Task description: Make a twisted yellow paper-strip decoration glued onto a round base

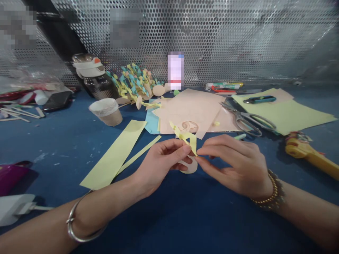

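In the head view, the left hand pinches a bent yellow strip between thumb and finger; the right hand has its finger and thumb almost together, nipping the strip's low end; the strip is up between both hands, over the blue table; a pale round bit peeks out under the left fingers, and one cannot tell if they hold it too; a wide yellow paper and a thin one lie near the left hand; scissors lie beyond the right hand.
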The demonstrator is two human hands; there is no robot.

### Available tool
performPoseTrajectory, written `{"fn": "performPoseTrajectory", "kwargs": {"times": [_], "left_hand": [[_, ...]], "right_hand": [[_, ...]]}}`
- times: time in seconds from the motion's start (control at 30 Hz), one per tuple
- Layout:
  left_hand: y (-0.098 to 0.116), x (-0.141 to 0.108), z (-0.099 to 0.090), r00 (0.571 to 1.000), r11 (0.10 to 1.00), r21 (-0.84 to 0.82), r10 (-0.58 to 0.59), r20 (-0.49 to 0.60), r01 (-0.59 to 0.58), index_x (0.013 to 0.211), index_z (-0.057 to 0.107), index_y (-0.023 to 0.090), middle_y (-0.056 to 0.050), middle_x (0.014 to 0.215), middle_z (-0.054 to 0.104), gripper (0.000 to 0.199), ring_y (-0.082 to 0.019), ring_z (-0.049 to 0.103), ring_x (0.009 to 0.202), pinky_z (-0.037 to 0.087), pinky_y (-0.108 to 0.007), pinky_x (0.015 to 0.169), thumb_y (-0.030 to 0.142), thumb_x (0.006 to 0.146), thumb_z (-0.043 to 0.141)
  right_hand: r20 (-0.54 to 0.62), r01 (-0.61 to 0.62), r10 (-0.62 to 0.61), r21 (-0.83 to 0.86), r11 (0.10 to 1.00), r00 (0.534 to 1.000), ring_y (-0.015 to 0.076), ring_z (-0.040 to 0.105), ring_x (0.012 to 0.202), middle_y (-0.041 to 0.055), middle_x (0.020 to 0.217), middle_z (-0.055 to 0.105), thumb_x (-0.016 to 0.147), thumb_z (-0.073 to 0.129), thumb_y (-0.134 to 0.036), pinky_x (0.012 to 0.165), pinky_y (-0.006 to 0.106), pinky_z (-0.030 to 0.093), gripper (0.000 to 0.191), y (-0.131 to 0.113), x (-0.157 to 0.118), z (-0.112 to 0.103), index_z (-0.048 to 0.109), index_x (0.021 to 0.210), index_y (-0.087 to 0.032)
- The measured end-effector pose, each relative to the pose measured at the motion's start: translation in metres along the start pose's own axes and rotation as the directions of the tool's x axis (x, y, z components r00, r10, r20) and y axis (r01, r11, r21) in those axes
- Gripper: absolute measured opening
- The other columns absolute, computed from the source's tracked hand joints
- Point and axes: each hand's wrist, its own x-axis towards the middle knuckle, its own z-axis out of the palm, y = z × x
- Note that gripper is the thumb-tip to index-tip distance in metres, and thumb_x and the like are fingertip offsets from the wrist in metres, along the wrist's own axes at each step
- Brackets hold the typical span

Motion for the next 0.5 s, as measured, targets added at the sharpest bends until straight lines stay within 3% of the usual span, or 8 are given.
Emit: {"fn": "performPoseTrajectory", "kwargs": {"times": [0.3, 0.5], "left_hand": [[-0.0006, 0.0015, -0.0004, 1.000, 0.999, 0.031, 0.011, 0.019, -0.011, 0.076, 0.063, 0.015, 0.002, 0.066, 0.061, 0.016, -0.007, 0.057, 0.063, 0.048, -0.016, 0.058, 0.030, 0.082, 0.064], [-0.0014, 0.0021, -0.0028, 0.999, 1.000, 0.002, -0.005, 0.043, 0.005, 0.076, 0.063, 0.015, 0.002, 0.066, 0.061, 0.017, -0.006, 0.057, 0.064, 0.047, -0.016, 0.059, 0.031, 0.083, 0.063]], "right_hand": [[0.028, 0.049, -0.049, -0.004, 0.999, 0.998, 0.0110, 0.063, 0.066, 0.0001, 0.079, 0.068, 0.077, 0.067, -0.015, 0.059, 0.024, 0.048, 0.009, 0.0026, -0.0013, -0.0004, 0.063, 0.083, -0.020], [0.061, 0.009, -0.011, 0.035, 0.999, 0.998, 0.0115, 0.063, 0.068, 0.0005, 0.083, 0.067, 0.078, 0.067, -0.018, 0.060, 0.025, 0.049, 0.010, 0.0041, -0.0015, -0.0015, 0.065, 0.088, -0.022]]}}
